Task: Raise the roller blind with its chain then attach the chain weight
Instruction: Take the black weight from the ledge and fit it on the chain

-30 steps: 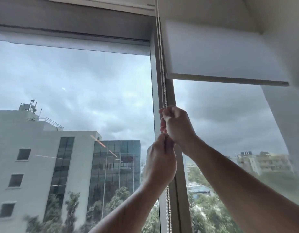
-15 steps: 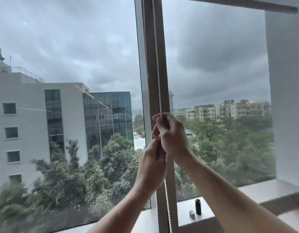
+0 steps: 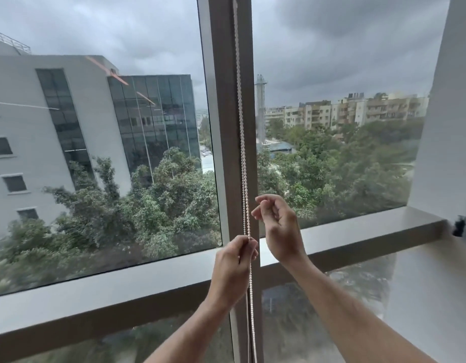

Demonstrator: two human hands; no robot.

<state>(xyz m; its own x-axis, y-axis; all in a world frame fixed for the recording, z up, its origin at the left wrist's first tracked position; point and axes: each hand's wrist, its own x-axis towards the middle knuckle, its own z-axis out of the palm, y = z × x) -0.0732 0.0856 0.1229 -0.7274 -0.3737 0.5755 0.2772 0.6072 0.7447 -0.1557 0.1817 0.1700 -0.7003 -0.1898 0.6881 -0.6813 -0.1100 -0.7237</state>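
A white bead chain (image 3: 243,153) hangs down the brown window mullion (image 3: 224,127), from the top edge of the view to the bottom. My left hand (image 3: 233,268) pinches the chain at sill height, fingers closed around it. My right hand (image 3: 277,226) hovers just right of the chain, slightly higher, fingers curled loosely and apart, holding nothing. The roller blind is out of view above. A small dark object (image 3: 459,226), blurred, sits at the right end of the sill; I cannot tell what it is.
A grey sill ledge (image 3: 357,231) runs across the window at hand height, with more glass below it. A white wall (image 3: 446,127) closes the right side. Buildings and trees lie beyond the glass.
The view has dropped from the raised blind to the sill. Both hands moved down the chain; my right hand let go and opened, while my left hand still grips the chain.
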